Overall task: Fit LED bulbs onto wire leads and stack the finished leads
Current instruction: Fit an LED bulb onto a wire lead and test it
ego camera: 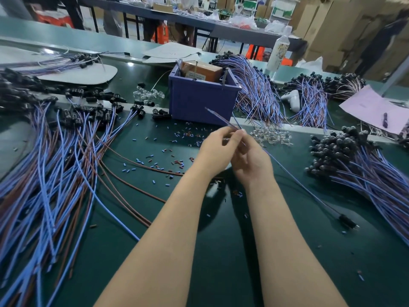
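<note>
My left hand (218, 149) and my right hand (250, 158) meet above the green table, both pinching one thin blue-and-brown wire lead (296, 182). Its bare ends stick up past my fingertips toward the blue bin, and its black socket end (347, 221) lies on the table at the right. Whether a bulb sits between my fingers is hidden. Clear LED bulbs (271, 135) lie in a small heap just beyond my hands. Leads with black sockets are spread at the left (57, 173), and another stack lies at the right (365, 169).
A blue plastic bin (199, 100) with a brown box stands behind my hands. More wire bundles (256, 89) lie past it, beside a plastic bottle (280, 47) and pink paper (371, 107). Small blue and red sleeve bits (159, 160) litter the table.
</note>
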Tool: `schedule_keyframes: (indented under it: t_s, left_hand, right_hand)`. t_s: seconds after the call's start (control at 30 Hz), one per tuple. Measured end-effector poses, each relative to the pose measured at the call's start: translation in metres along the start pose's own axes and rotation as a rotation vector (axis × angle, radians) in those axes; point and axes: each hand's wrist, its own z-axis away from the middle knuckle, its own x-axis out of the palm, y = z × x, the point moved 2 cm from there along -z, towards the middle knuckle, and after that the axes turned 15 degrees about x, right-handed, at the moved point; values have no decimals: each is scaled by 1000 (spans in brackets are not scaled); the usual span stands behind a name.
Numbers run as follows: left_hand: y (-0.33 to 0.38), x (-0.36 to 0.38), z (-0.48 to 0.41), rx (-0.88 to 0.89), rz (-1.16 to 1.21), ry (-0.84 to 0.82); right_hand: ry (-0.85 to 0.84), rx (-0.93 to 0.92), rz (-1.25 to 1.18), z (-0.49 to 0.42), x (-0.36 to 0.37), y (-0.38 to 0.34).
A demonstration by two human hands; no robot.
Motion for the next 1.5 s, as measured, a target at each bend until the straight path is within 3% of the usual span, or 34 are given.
schedule_keyframes:
  t_s: [0.17,0.27,0.33,0.43,0.47,0.63,0.73,0.8,0.93,1.07,1.27,1.4,1.5]
  left_hand:
    - [-9,-10,-2,-67,96,279]
    - [-11,-21,-2,-128,282,492]
    - [-14,-27,-1,-193,384,611]
    - [-18,-34,0,-300,533,727]
    - [-20,-35,0,-321,552,744]
    - [-17,-33,1,-293,595,714]
    - [-16,-29,-2,-217,563,608]
    - [-16,-22,-2,-185,439,450]
    - [-15,-12,-1,-118,242,262]
    - [-14,-16,-1,-81,202,287]
    - [-10,-18,-1,-56,148,322]
    - [-12,-22,-1,-89,169,451]
    - [-15,-26,-1,-146,269,550]
  right_hand:
    - [65,21,438,2,3,5]
    - [-39,-75,741,11,10,8]
    - [-54,-286,884,18,15,9]
    - [235,-747,1091,22,15,1]
    - [326,-809,1164,22,13,-1]
    - [335,-534,1477,8,-1,5]
    - [316,-596,1410,7,1,8]
    - [302,-629,1310,7,3,7]
    - [252,-569,1130,5,4,8]
    - [190,-441,920,-1,3,10]
    - [142,-412,769,-2,5,16]
    - [230,-447,652,-2,4,12]
    - [327,-514,711,-1,0,6]
